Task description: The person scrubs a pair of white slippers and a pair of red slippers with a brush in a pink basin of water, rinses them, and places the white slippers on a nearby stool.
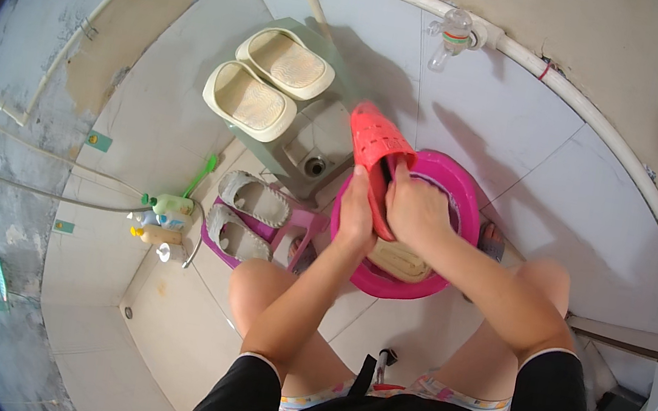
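My left hand (360, 210) grips a red plastic clog (378, 139) along its side, with the toe pointing up and away from me. The fingers of my right hand (422, 210) reach into the clog's opening. Whether they hold anything in there is hidden. Both hands are above a magenta plastic basin (384, 286) on the floor between my legs. A pale yellow item (401, 262), perhaps another shoe, lies in the basin partly under my right forearm.
Two cream clogs (248, 101) sit on a grey-green plastic stool (299, 172). Left of the basin, grey woven sandals (240, 233) rest on a purple stool (303, 227). Several bottles (171, 205) and a green brush (202, 176) stand by the left wall. A tap (452, 38) juts from the wall pipe.
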